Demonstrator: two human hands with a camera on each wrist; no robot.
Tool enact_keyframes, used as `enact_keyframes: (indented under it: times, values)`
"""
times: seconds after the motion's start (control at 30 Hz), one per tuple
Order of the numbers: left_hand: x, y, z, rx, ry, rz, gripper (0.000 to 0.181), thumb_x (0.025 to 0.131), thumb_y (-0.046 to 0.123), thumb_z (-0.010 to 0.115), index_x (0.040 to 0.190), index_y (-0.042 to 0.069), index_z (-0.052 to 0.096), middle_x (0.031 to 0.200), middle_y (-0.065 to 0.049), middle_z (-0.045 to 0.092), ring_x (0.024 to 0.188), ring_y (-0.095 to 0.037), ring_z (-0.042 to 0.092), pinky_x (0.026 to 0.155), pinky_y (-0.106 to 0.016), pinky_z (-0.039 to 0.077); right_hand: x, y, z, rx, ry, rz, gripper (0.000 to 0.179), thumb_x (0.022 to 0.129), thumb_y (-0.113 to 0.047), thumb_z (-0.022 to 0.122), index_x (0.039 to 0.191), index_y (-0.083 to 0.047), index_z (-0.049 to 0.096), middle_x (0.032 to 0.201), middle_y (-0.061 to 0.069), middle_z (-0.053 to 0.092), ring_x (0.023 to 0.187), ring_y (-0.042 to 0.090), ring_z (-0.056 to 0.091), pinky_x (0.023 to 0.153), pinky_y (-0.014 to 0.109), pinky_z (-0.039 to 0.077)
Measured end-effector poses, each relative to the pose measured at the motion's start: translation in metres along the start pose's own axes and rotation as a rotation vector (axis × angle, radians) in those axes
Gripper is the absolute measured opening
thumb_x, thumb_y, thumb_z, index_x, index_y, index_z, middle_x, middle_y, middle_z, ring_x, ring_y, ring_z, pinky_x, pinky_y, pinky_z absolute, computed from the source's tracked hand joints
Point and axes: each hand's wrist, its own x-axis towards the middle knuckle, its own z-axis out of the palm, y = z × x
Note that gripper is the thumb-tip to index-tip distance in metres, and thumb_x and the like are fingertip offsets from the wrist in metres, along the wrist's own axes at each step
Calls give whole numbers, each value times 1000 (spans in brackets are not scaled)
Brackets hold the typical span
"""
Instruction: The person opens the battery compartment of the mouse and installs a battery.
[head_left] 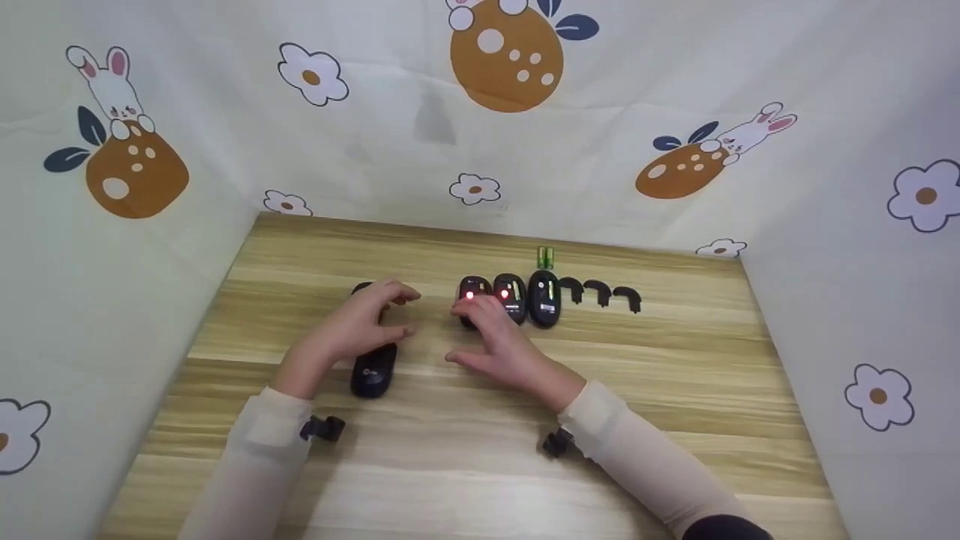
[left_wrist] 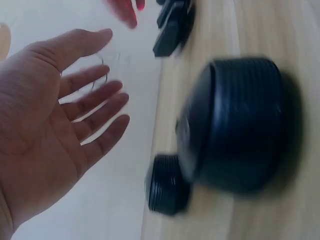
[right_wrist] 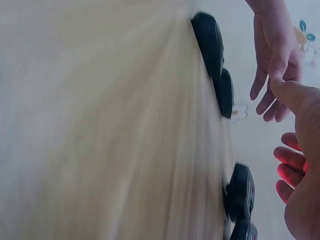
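Note:
My left hand [head_left: 358,322] hovers over two black computer mice on the left, its fingers loosely bent and nothing in them. The nearer mouse [head_left: 373,373] lies right side up; the farther mouse [left_wrist: 169,185] is mostly hidden under that hand in the head view. My right hand [head_left: 499,337], also holding nothing, is spread above the overturned mice at the centre. Red light glows from the undersides of two of them, the left mouse [head_left: 472,285] and the middle mouse [head_left: 512,300]. Beside these lies a third overturned mouse [head_left: 544,300], unlit, with a green strip showing.
Two green batteries [head_left: 545,258] lie behind the third overturned mouse. To its right, three curved black pieces [head_left: 598,292] form a row on the wooden table [head_left: 450,465]. Patterned cloth walls [head_left: 375,150] stand at the back and both sides.

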Motion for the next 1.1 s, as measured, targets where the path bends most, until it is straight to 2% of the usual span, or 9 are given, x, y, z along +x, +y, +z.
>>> enact_keyframes:
  times: [0.2, 0.37, 0.63, 0.73, 0.93, 1.1]
  values:
    - [-27, -14, -6, -116, -18, -39, 52, 98, 11, 84, 145, -1, 64, 142, -26, 65, 131, -46, 62, 116, -61, 50, 2, -15, 18, 46, -9, 15, 65, 95, -35, 89, 145, -4, 61, 149, 8, 60, 140, 25, 52, 123, 42, 44]
    - [-43, -23, -9, -134, -39, -82, 59, 95, 15, 88, 147, -1, 63, 146, -23, 64, 135, -44, 59, 119, -63, 46, 2, -25, 33, 115, -56, 64, 65, 98, -40, 85, 148, -8, 60, 149, 3, 60, 139, 20, 52, 122, 39, 45]
    - [-57, -28, -9, -105, -105, -116, 72, 89, 23, 94, 151, 5, 61, 150, -19, 62, 139, -42, 56, 123, -65, 41, 9, -34, 51, 178, -108, 150, 66, 98, -43, 85, 149, -9, 60, 147, 2, 59, 138, 19, 54, 122, 36, 45]
    - [-63, -27, -11, -102, -131, -136, 77, 87, 21, 95, 153, 5, 59, 154, -19, 60, 142, -44, 55, 123, -67, 40, 13, -38, 58, 186, -117, 167, 68, 97, -42, 86, 150, -9, 58, 146, 2, 59, 137, 21, 56, 121, 35, 46]
    - [-72, -26, -14, -104, -191, -161, 85, 83, 14, 95, 157, 6, 53, 159, -27, 53, 148, -51, 48, 123, -71, 38, 21, -52, 71, 181, -118, 215, 71, 95, -40, 88, 152, -10, 57, 148, 4, 59, 136, 20, 57, 120, 33, 46]
    - [-74, -26, -11, -99, -190, -154, 87, 80, 5, 94, 156, 5, 53, 159, -28, 53, 149, -52, 47, 124, -71, 37, 26, -62, 82, 120, -146, 200, 76, 93, -39, 91, 153, -7, 57, 151, 7, 57, 140, 20, 54, 123, 31, 42]
